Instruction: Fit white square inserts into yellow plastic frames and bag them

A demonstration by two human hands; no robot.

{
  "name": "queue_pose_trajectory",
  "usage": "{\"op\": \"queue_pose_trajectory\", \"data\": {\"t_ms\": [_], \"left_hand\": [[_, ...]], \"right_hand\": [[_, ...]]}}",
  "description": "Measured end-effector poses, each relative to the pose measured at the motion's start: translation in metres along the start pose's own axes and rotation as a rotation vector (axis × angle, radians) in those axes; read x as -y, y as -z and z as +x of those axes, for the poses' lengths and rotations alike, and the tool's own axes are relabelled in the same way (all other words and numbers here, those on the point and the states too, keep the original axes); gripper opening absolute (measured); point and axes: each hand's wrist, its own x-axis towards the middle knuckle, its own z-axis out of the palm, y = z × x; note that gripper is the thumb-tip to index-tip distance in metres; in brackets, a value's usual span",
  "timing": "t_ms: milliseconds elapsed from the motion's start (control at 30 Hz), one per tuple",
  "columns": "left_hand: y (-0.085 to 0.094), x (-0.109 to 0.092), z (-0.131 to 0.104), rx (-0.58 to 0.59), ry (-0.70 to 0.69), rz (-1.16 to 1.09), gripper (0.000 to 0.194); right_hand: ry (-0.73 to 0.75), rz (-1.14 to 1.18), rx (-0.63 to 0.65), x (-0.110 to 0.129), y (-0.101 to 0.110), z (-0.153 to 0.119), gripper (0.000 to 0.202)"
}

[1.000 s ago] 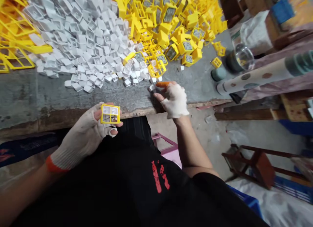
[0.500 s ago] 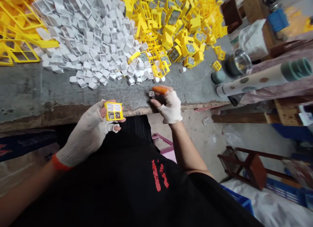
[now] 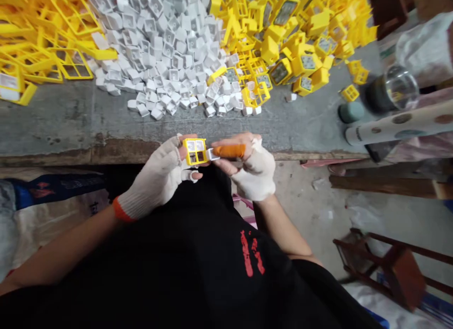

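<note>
My left hand (image 3: 159,175), in a white fingerless glove with an orange cuff, holds a small yellow frame (image 3: 195,152) with four square openings. White pieces fill its upper two openings; the lower two look open. My right hand (image 3: 249,166), also gloved, has an orange cover on one finger and pinches a small white cap (image 3: 213,154) close beside the frame's right edge. Whether cap and frame touch is unclear. Beyond my hands lies a heap of white caps (image 3: 152,50) on the grey table (image 3: 113,121).
Larger yellow frames (image 3: 72,64) are piled at the left, and yellow blocks (image 3: 271,50) at the back right. On the right are a clear cup (image 3: 401,88), a green lid (image 3: 351,112) and a long printed tube (image 3: 399,123). A wooden stool (image 3: 403,277) lies below.
My right hand has brought the white cap from over the table to beside the yellow frame. The camera view has shifted, so the table things appear further right.
</note>
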Motion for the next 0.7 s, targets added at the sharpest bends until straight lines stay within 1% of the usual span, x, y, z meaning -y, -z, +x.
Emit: {"op": "queue_pose_trajectory", "data": {"t_ms": [100,167,200,267,300,400,433,467,533,600,633,700], "left_hand": [[0.0,0.001,-0.003,-0.005,-0.015,0.0,0.047],[0.001,0.002,-0.005,-0.007,-0.026,-0.017,0.042],[0.002,0.002,-0.006,-0.01,-0.03,-0.035,0.041],[0.005,0.001,-0.007,-0.023,-0.03,-0.076,0.041],[0.007,0.0,-0.007,-0.028,-0.031,-0.095,0.043],[0.013,-0.002,-0.006,-0.057,-0.046,-0.109,0.054],[0.014,-0.003,-0.006,-0.066,-0.052,-0.103,0.057],[0.015,-0.004,-0.006,-0.074,-0.054,-0.095,0.058],[0.015,-0.006,-0.006,-0.081,-0.05,-0.082,0.057],[0.015,-0.006,-0.006,-0.078,-0.05,-0.077,0.054],[0.015,-0.006,-0.006,-0.077,-0.047,-0.074,0.053],[0.016,-0.005,-0.006,-0.079,-0.042,-0.061,0.051]], "right_hand": [[0.052,-0.005,0.083,0.024,-0.011,0.002,0.032],[0.083,-0.019,0.131,0.028,-0.015,0.002,0.037],[0.109,-0.016,0.157,0.027,-0.016,0.002,0.039],[0.132,-0.023,0.189,0.016,-0.013,0.002,0.039],[0.105,-0.052,0.18,0.006,-0.01,0.003,0.039],[-0.087,-0.267,0.063,-0.034,-0.003,0.015,0.031],[-0.149,-0.354,0.05,-0.048,-0.003,0.022,0.027],[-0.191,-0.432,0.067,-0.061,-0.005,0.03,0.022],[-0.234,-0.538,0.165,-0.078,-0.011,0.047,0.016],[-0.242,-0.575,0.241,-0.083,-0.018,0.061,0.012],[-0.242,-0.574,0.247,-0.082,-0.02,0.065,0.01],[-0.238,-0.537,0.213,-0.077,-0.021,0.066,0.011]]}}
